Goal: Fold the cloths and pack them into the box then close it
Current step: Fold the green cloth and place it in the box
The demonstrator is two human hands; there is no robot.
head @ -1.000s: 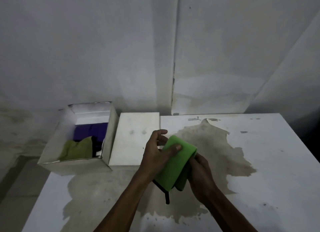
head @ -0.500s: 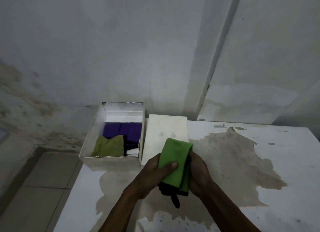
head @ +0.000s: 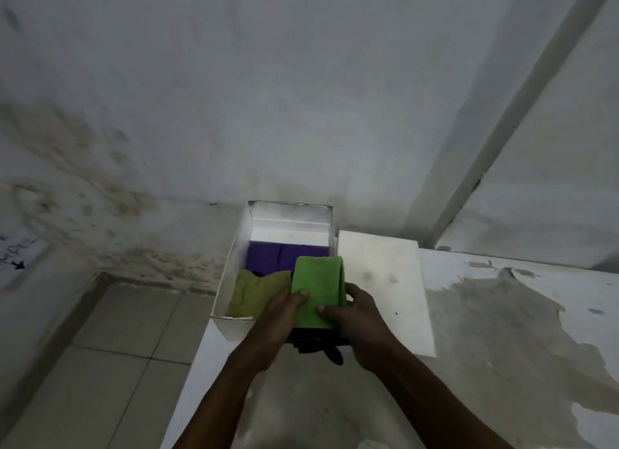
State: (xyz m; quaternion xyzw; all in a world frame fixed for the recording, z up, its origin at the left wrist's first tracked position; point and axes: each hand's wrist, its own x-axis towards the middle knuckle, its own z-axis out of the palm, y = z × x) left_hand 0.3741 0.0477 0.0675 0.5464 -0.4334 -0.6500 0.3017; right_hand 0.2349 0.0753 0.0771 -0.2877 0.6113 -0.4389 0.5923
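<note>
1. While it was over the lid (head: 382,291) half a second ago, the folded green cloth (head: 318,289) now sits above the open box (head: 231,274), at its right front corner.
2. That corner looks free, beside the olive cloth (head: 258,293) and in front of the purple cloth (head: 268,259).
3. The left hand (head: 278,318) and right hand (head: 361,318) pinch the green cloth from both sides, thumbs on top.
</note>
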